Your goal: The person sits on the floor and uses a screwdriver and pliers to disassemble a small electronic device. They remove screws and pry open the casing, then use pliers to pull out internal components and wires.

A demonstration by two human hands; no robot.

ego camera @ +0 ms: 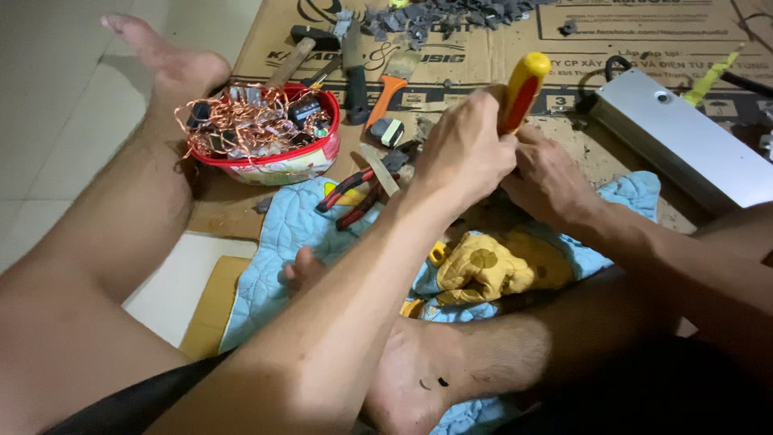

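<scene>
My left hand [463, 149] is closed around a screwdriver with a yellow and red handle [523, 89], which sticks up above the fist. My right hand [551, 177] is pressed against it from the right, fingers curled on something small that I cannot make out. Both hands work over a light blue quilted cloth [282, 234] on the floor. Red-handled pliers [354, 193] lie on the cloth just left of my left hand.
A red bowl [278, 165] holds tangled copper wire and small parts at the left. A hammer [302, 48], an orange-handled tool [385, 93] and dark scraps lie on the cardboard [483, 40]. A metal box [684, 141] sits at right. My legs and feet flank the cloth.
</scene>
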